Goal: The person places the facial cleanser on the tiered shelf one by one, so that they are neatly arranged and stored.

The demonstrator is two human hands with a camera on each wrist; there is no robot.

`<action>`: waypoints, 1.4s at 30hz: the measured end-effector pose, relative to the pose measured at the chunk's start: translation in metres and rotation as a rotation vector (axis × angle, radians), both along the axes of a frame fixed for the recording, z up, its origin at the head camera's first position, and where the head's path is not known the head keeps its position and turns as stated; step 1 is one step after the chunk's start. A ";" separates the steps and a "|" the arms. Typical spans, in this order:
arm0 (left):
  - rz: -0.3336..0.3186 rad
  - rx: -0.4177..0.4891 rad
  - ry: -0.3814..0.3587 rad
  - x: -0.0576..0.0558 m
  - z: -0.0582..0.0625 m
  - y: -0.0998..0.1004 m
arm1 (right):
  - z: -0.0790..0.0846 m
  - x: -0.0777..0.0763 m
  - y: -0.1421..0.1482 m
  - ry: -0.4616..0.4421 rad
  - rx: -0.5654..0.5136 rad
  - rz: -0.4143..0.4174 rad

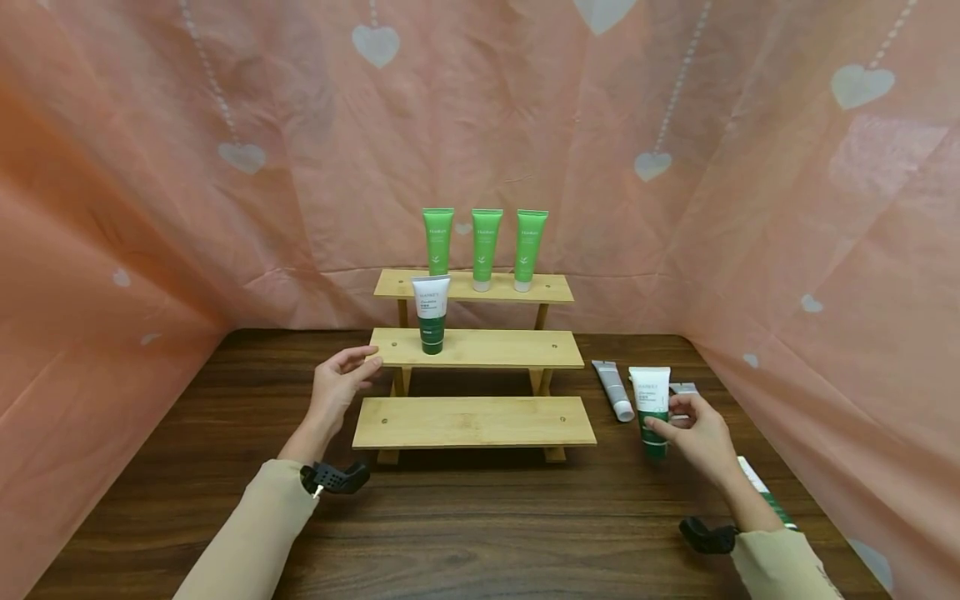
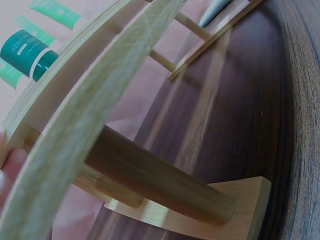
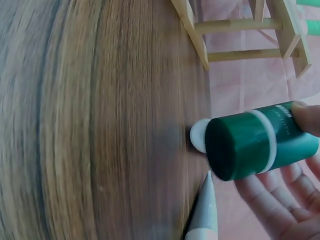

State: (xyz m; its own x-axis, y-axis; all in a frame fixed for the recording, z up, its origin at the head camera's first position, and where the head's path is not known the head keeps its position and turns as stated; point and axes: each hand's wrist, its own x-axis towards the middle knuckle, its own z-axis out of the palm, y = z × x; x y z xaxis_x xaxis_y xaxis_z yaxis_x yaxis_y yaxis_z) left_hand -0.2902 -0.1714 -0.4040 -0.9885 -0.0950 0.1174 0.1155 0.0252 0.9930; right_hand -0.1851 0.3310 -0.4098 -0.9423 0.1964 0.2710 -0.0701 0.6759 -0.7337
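Note:
My right hand [image 1: 699,433] holds a white and dark green tube [image 1: 651,400] upright, cap down, above the table at the right. In the right wrist view the thumb and fingers grip its green lower part [image 3: 262,140]. My left hand [image 1: 341,387] is at the left end of the middle step of a wooden stand [image 1: 495,348], fingers loosely bent near its edge and gripping no tube. A similar white and green tube [image 1: 431,312] stands on that middle step. Three green tubes [image 1: 485,250] stand along the top step; the left one is partly hidden.
Grey tubes lie right of the stand, one [image 1: 613,390] in plain sight and another [image 1: 684,388] mostly behind my right hand. Another white and green tube [image 1: 765,492] lies beside my right forearm. A pink curtain [image 1: 495,125] surrounds the dark wooden table [image 1: 465,533].

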 end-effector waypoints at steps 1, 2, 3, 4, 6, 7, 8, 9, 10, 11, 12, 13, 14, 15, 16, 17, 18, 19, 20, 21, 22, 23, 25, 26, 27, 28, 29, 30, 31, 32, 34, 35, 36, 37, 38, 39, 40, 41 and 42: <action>0.001 0.000 -0.002 0.000 0.000 0.000 | 0.000 0.000 -0.001 0.013 -0.017 0.000; 0.002 0.000 -0.003 0.000 0.000 0.000 | -0.001 -0.001 -0.002 0.028 -0.030 -0.002; 0.001 -0.001 -0.003 0.000 0.000 0.000 | -0.002 -0.002 -0.003 0.045 -0.043 0.001; 0.002 -0.005 -0.003 0.001 0.000 0.000 | -0.004 -0.004 -0.003 0.064 -0.064 -0.006; -0.001 -0.004 0.000 0.000 0.000 0.000 | -0.012 -0.009 0.001 0.111 -0.074 -0.002; -0.002 -0.004 0.002 0.000 0.000 0.000 | -0.015 -0.012 0.003 0.134 -0.070 -0.004; -0.003 -0.002 0.004 0.000 0.000 0.000 | -0.017 -0.014 0.004 0.156 -0.070 -0.004; -0.005 0.001 0.006 0.000 0.000 0.000 | -0.017 -0.015 0.003 0.170 -0.077 -0.003; -0.005 0.005 0.006 0.000 0.000 0.000 | -0.016 -0.015 0.001 0.176 -0.086 -0.009; -0.005 0.009 0.007 0.000 0.000 0.000 | -0.013 -0.014 -0.001 0.179 -0.085 -0.007; -0.003 0.011 0.007 0.000 -0.001 0.000 | -0.009 -0.013 -0.005 0.174 -0.095 -0.012; -0.003 0.013 0.006 0.000 -0.001 0.000 | -0.003 -0.010 -0.010 0.164 -0.103 -0.019; -0.003 0.016 0.006 0.000 -0.001 0.000 | 0.001 -0.009 -0.013 0.154 -0.118 -0.018; -0.005 0.015 0.007 0.000 0.000 0.000 | 0.004 -0.008 -0.015 0.147 -0.134 -0.013; -0.004 0.014 0.007 0.000 0.000 0.000 | 0.005 -0.009 -0.016 0.149 -0.140 -0.009; -0.004 0.011 0.007 0.000 0.000 0.000 | 0.002 -0.013 -0.012 0.171 -0.183 0.013; -0.004 0.006 0.006 0.000 0.000 0.000 | 0.001 -0.015 -0.011 0.182 -0.192 0.026; -0.004 0.002 0.006 -0.001 0.000 0.000 | -0.002 -0.019 -0.008 0.203 -0.218 0.038; -0.003 -0.002 0.005 -0.001 0.001 0.000 | -0.005 -0.022 -0.006 0.221 -0.225 0.050; -0.002 -0.009 0.003 -0.001 0.001 0.000 | -0.009 -0.027 -0.003 0.253 -0.246 0.057; 0.000 -0.013 0.000 -0.001 0.001 0.000 | -0.012 -0.030 -0.001 0.271 -0.255 0.066; 0.000 -0.018 -0.001 -0.001 0.001 0.000 | -0.013 -0.033 -0.001 0.286 -0.285 0.082; 0.000 -0.023 0.000 0.000 0.002 0.000 | -0.018 -0.039 0.001 0.338 -0.320 0.100; 0.000 -0.025 0.002 0.000 0.002 0.000 | -0.016 -0.040 -0.002 0.350 -0.312 0.102; -0.002 -0.027 0.005 0.000 0.002 0.000 | -0.014 -0.040 -0.004 0.366 -0.324 0.105; -0.003 -0.029 0.008 0.000 0.002 0.000 | -0.014 -0.042 -0.006 0.386 -0.352 0.125; -0.002 -0.033 0.011 0.000 0.002 0.000 | -0.011 -0.042 -0.010 0.408 -0.355 0.127; -0.002 -0.036 0.014 0.000 0.002 0.000 | -0.009 -0.042 -0.014 0.425 -0.344 0.118; -0.001 -0.038 0.016 0.001 0.002 0.000 | -0.002 -0.038 -0.022 0.428 -0.330 0.104; 0.000 -0.039 0.018 0.001 0.002 0.000 | 0.000 -0.039 -0.024 0.441 -0.353 0.127; 0.002 -0.040 0.017 0.001 0.003 0.001 | 0.002 -0.040 -0.030 0.475 -0.395 0.148; 0.003 -0.039 0.017 0.001 0.003 0.001 | 0.009 -0.036 -0.036 0.468 -0.364 0.129; 0.004 -0.035 0.016 0.001 0.002 0.001 | 0.012 -0.035 -0.040 0.472 -0.362 0.125; 0.005 -0.033 0.017 0.001 0.002 0.001 | 0.015 -0.035 -0.044 0.480 -0.355 0.118; 0.005 -0.030 0.017 0.002 0.002 0.001 | 0.017 -0.035 -0.047 0.482 -0.349 0.108; 0.004 -0.029 0.018 0.002 0.002 0.001 | 0.025 -0.030 -0.054 0.461 -0.309 0.066; 0.003 -0.028 0.020 0.002 0.002 0.001 | 0.031 -0.027 -0.060 0.443 -0.274 0.033; 0.003 -0.028 0.022 0.002 0.002 0.001 | 0.034 -0.028 -0.063 0.439 -0.278 0.023; 0.003 -0.028 0.024 0.002 0.002 0.001 | 0.037 -0.028 -0.066 0.430 -0.287 0.014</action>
